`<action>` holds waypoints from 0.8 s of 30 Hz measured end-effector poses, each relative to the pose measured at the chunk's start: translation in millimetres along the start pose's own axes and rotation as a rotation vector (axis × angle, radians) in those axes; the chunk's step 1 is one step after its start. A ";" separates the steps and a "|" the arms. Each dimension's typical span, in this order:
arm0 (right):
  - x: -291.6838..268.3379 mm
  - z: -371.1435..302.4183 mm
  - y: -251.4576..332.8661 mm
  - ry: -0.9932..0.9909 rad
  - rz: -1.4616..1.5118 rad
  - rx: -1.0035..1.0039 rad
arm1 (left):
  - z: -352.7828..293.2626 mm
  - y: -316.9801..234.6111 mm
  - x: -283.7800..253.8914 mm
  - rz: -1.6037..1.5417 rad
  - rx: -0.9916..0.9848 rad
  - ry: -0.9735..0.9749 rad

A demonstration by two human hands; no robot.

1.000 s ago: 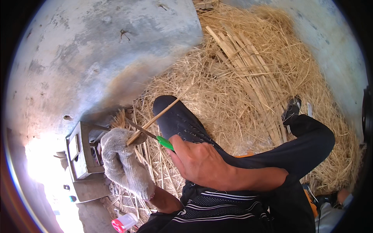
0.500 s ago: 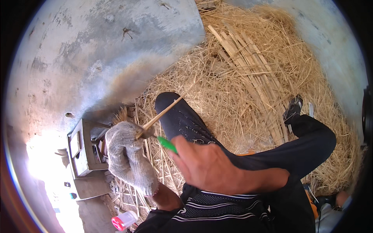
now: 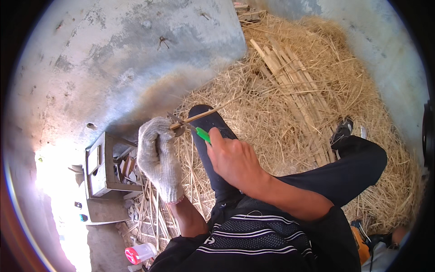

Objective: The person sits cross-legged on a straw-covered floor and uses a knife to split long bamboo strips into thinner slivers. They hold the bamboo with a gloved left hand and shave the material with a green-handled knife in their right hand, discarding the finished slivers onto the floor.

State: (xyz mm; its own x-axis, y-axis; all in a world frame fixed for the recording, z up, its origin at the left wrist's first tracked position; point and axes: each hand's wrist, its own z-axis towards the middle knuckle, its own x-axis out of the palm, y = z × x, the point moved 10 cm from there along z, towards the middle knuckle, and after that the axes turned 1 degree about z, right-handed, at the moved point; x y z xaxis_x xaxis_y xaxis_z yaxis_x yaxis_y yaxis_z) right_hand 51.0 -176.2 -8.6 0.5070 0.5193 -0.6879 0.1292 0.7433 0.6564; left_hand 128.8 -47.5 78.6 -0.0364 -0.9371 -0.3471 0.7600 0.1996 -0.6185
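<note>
My left hand (image 3: 157, 154), in a white knitted glove, grips a thin bamboo stick (image 3: 197, 117) that points up and to the right over my left knee. My bare right hand (image 3: 235, 158) holds a knife with a green handle (image 3: 202, 134). Its blade lies against the stick just beside the gloved fingers. Both hands are above my dark trousers (image 3: 217, 136), and straw lies all around my legs.
A heap of straw and shavings (image 3: 290, 68) fills the ground ahead, with a bundle of long split bamboo strips (image 3: 290, 86) on it. A small wooden stool (image 3: 102, 167) stands at the left by a concrete wall (image 3: 113, 54). A plastic jar with a pink lid (image 3: 140, 252) sits at the bottom left.
The gloved left hand has risen with the stick, and the stick has tilted flatter. The right hand has followed with the knife, keeping the blade at the stick.
</note>
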 end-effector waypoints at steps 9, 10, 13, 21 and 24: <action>-26.1 -29.6 -103.6 -0.029 0.088 0.313 | 0.9 4.1 -2.7 -0.167 -0.137 -0.035; -34.8 -22.6 -70.3 -0.008 0.164 0.229 | 1.2 4.8 0.7 -0.172 -0.091 -0.035; -47.4 -19.2 14.7 0.023 0.346 -0.055 | -1.8 -3.8 0.7 -0.185 -0.020 -0.038; 15.6 -8.0 -45.3 0.038 0.033 0.171 | -3.2 -10.9 8.1 -0.269 0.002 -0.003; 9.8 -3.0 -55.3 0.015 0.012 0.184 | -6.7 -8.9 11.6 -0.305 0.061 -0.027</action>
State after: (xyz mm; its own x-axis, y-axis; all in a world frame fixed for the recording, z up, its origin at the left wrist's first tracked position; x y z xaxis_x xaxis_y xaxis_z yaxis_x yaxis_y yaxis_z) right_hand 46.3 -210.9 -52.5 0.4967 0.5347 -0.6836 0.2780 0.6482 0.7090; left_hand 117.3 -58.2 75.4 -0.2525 -0.9585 -0.1325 0.7544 -0.1093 -0.6473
